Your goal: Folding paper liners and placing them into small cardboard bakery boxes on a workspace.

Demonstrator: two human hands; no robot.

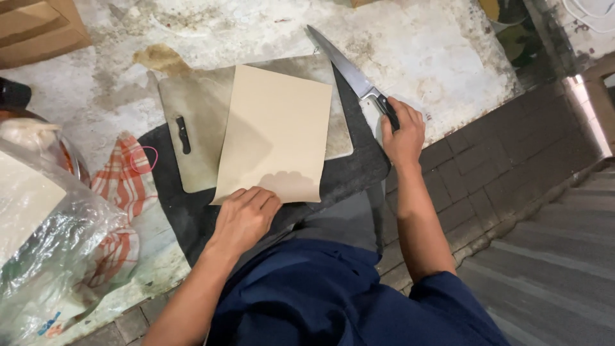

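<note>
A tan rectangular sheet (275,131) lies across a worn grey cutting board (195,106), which rests on a dark mat (359,163). My left hand (246,214) presses flat on the sheet's near edge, fingers together. My right hand (402,131) grips the black handle of a long kitchen knife (343,61). Its blade lies on the counter, pointing away, just right of the sheet and board.
A stained white counter (423,51) carries a red-and-white checked cloth (122,186), a crinkled clear plastic bag (45,256) over a pale block, and a cardboard box (38,29) at far left. A brick ledge (487,166) and grey steps (557,256) drop off to the right.
</note>
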